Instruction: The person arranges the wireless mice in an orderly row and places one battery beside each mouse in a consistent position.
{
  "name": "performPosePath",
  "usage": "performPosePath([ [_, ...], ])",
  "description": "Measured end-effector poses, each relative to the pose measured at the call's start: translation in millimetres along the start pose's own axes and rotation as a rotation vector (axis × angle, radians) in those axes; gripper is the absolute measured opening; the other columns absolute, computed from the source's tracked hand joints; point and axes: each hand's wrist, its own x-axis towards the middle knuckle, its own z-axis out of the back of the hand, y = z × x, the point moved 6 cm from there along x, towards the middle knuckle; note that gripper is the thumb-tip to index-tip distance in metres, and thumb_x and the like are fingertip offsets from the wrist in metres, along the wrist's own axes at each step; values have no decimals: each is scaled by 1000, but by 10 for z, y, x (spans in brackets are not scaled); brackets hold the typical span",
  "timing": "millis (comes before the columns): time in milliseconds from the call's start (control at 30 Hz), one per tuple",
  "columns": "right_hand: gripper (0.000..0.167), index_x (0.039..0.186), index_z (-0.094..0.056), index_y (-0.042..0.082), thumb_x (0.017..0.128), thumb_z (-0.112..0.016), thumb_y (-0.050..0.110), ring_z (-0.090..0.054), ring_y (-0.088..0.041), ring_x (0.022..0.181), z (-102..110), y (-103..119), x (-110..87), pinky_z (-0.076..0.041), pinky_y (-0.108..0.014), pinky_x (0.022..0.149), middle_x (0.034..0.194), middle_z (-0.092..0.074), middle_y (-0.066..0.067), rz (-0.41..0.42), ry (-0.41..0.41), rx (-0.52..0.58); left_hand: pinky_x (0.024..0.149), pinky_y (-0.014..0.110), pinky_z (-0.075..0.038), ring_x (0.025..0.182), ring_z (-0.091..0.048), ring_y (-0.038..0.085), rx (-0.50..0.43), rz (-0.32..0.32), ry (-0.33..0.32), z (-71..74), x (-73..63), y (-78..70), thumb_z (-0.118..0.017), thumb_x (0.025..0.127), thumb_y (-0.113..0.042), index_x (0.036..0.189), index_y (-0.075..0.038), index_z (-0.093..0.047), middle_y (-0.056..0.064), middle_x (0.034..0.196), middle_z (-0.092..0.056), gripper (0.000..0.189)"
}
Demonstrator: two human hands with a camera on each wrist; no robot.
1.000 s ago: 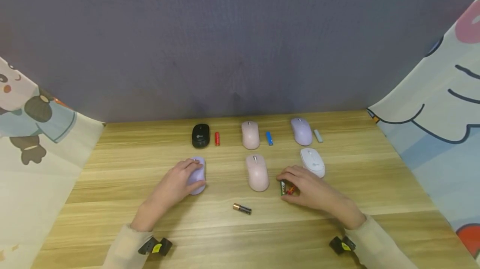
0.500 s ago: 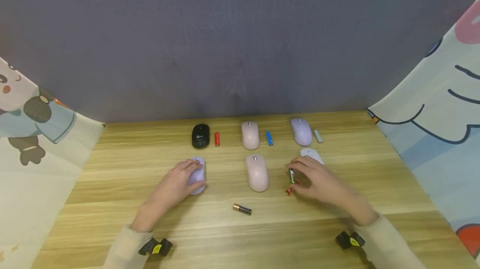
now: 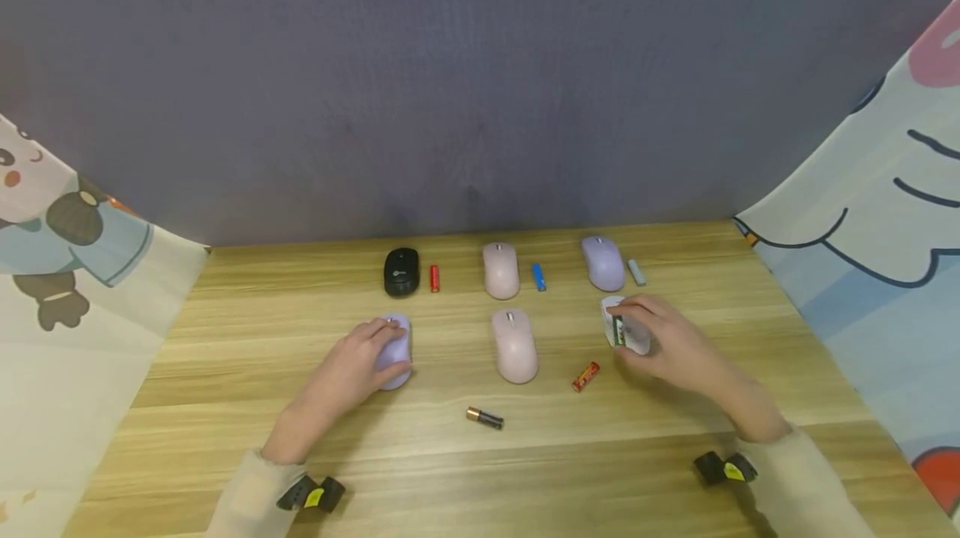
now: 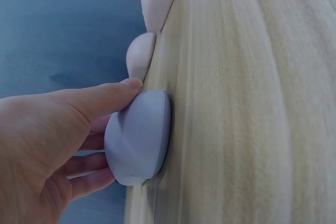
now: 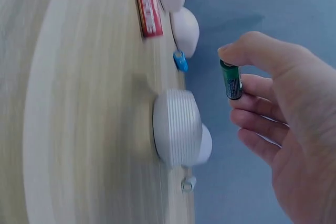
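Observation:
On the left part of the table, my left hand [image 3: 348, 376] holds a light purple computer mouse [image 4: 139, 137], thumb on one side and fingers on the other. The mouse rests flat on the wood. My right hand [image 3: 678, 351] pinches a green battery [image 5: 232, 81] between thumb and fingertips, raised off the table. In the head view this battery appears over a white mouse [image 5: 178, 128], which the hand partly covers. A red-orange battery [image 3: 586, 376] lies left of that mouse. Nearer me is a black battery with a copper end [image 3: 484, 417]. A pink mouse [image 3: 515, 346] sits between my hands.
Along the back stand a black mouse [image 3: 401, 271], a red battery [image 3: 435, 278], another pink mouse [image 3: 501, 271], a blue battery [image 3: 539, 276], another purple mouse [image 3: 603, 263] and a grey battery [image 3: 637, 272]. A dark panel [image 3: 472, 105] rises behind the table.
My right hand has carried the green battery right and away from me, from beside the red-orange battery to over the white mouse. The red-orange battery now lies uncovered. My left hand stays put.

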Motion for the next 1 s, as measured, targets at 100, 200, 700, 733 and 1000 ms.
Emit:
performPosePath([
  [100,58,125,-67,1,72,-89,9,-62,-32,110,51,-81,-43,-54,-50,90,121,-65,-12,-29,-12,2,99,52,-58,118,-65,40,0,8,7,-4,-1,6,-87,84,-30,124,3,-69,21,129,-67,54],
  [200,58,125,-68,1,71,-89,7,-61,-31,111,93,-150,-83,-51,-40,95,121,-65,-11,-41,-29,6,100,52,-57,119,-64,40,0,12,12,-6,-2,10,-86,84,-30,124,3,-69,21,129,-67,55],
  [700,59,124,-66,-3,70,-88,1,-66,-24,94,149,-436,-262,-61,-45,76,118,-64,-11,-57,-21,-5,102,53,-56,120,-64,41,-4,17,19,2,-4,-12,-86,85,-29,125,4,-68,22,130,-66,55],
  [733,59,124,-66,-3,70,-89,1,-66,-24,94,145,-449,-268,-62,-47,76,117,-65,-11,-56,-18,-9,101,53,-56,120,-64,41,-4,19,21,-1,-1,-13,-86,85,-29,125,4,-68,22,130,-66,55],
  [1000,58,123,-66,-4,71,-89,3,-68,-27,94,103,-534,-311,-62,-52,78,117,-65,-15,-74,24,-37,101,52,-57,120,-64,41,-4,14,16,-11,1,-18,-86,85,-30,125,3,-68,22,130,-66,55],
])
